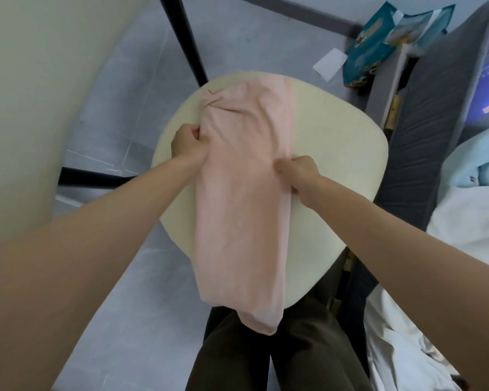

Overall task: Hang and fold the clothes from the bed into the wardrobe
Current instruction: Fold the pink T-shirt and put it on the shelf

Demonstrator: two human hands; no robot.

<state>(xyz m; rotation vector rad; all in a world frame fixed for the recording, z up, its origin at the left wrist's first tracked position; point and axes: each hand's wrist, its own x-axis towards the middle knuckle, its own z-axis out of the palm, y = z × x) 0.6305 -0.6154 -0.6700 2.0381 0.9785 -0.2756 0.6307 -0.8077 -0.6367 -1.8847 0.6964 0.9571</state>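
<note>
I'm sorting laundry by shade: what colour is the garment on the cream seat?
The long folded cloth garment is plain pale pink; head view shows it.

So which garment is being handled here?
The pink garment on the cream seat: left hand and right hand pinch its edges. The blue garment and white garment lie on the bed.
</note>
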